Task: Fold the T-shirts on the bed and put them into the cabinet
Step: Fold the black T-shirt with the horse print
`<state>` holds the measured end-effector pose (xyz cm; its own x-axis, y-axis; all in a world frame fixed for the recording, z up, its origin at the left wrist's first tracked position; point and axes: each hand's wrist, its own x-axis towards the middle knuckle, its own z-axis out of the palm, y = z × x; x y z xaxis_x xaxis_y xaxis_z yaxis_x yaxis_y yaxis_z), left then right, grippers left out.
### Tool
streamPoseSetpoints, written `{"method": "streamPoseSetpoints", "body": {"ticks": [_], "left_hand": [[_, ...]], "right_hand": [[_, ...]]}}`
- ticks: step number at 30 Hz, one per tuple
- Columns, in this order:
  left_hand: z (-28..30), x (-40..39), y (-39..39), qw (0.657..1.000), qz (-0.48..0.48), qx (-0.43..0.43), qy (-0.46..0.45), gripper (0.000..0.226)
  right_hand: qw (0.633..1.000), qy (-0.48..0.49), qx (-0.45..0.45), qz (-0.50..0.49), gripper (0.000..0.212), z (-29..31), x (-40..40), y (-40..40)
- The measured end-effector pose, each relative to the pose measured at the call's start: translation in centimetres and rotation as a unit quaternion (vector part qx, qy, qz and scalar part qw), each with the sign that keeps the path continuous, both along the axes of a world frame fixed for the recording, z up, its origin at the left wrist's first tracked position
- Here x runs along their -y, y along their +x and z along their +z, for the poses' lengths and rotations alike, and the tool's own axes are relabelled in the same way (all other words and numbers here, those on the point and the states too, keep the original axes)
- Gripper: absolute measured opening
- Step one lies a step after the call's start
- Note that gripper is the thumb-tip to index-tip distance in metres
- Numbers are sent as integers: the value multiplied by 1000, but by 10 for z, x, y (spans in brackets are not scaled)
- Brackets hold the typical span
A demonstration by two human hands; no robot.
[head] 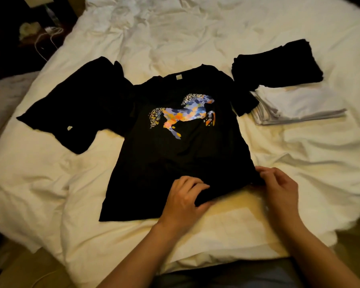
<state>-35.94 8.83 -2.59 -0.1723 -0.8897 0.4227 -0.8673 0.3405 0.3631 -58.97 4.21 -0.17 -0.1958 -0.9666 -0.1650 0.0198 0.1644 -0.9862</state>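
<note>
Both our hands work the hem at lower centre: left hand (185, 196) grips bunched fabric, right hand (279, 183) pinches the corner. Our black horse-print T-shirt (181, 146) lies spread mid-frame on the bed (175, 34); soft, light, floppy, so we judge hem corners the best hold.

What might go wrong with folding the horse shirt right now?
1. Both the left hand and the right hand grip only the horse shirt hem, which is bunched there, so a crease may get folded in.
2. Its sleeve lies against the folded black stack and white stack; pulling the shirt might drag them askew.
</note>
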Motion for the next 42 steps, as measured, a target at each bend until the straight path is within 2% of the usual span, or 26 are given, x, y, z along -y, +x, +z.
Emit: {"method": "streamPoseSetpoints", "body": {"ticks": [3, 6, 7, 10, 12, 13, 15, 16, 18, 20, 21, 22, 25, 27, 29, 33, 36, 39, 40, 42], "left_hand": [[1, 6, -26, 998, -59, 17, 4, 37], [1, 12, -41, 996, -90, 5, 2, 22], [2, 13, -44, 995, -101, -4, 11, 21], [6, 11, -47, 990, -131, 2, 48, 16], [9, 9, -47, 987, -141, 16, 75, 18], [11, 9, -48, 986, -140, 23, 86, 20], [16, 9, -51, 984, -137, 31, 106, 26], [18, 9, -53, 983, -141, 31, 111, 25], [23, 8, -55, 982, -156, 20, 107, 20], [26, 7, -56, 981, -173, -2, 89, 14], [26, 7, -56, 980, -180, -8, 82, 11], [25, 7, -57, 979, -186, -10, 80, 10], [22, 7, -60, 972, -201, 0, 118, 12], [22, 8, -63, 970, -202, 1, 139, 13], [24, 11, -65, 968, -203, 6, 151, 16], [24, 16, -74, 961, -217, 32, 170, 30], [23, 18, -80, 958, -232, 16, 168, 19], [23, 21, -82, 956, -252, -3, 149, 10], [23, 22, -81, 955, -256, -5, 152, 11], [22, 27, -80, 952, -251, -3, 173, 21]], "right_hand": [[999, 12, -30, 17, 23, 5, -10, -14], [998, 39, 24, 37, 10, 11, -9, -23], [998, 46, 14, 43, 17, 14, -7, -27], [985, 63, -115, 109, 19, 22, 0, -35], [962, 86, -200, 165, 46, 30, 3, -34], [944, 96, -250, 191, 53, 33, 4, -32], [917, 90, -323, 215, 48, 35, 5, -27], [916, 79, -332, 212, 40, 33, 5, -26], [939, 56, -291, 177, 31, 32, 3, -25], [960, 65, -235, 139, 32, 33, 1, -33], [957, 74, -244, 141, 33, 34, -1, -38], [940, 83, -292, 153, 34, 32, -3, -43], [862, 80, -468, 178, 38, 25, -10, -49], [839, 69, -510, 175, 39, 25, -10, -48], [838, 62, -520, 155, 36, 29, -6, -45], [857, 17, -501, 124, 42, 29, 12, -33], [838, 29, -523, 150, 39, 21, 30, -26], [867, 4, -479, 135, 32, 23, 40, -30], [878, 1, -465, 117, 32, 23, 40, -31], [872, 18, -476, 112, 30, 23, 38, -32]]}}
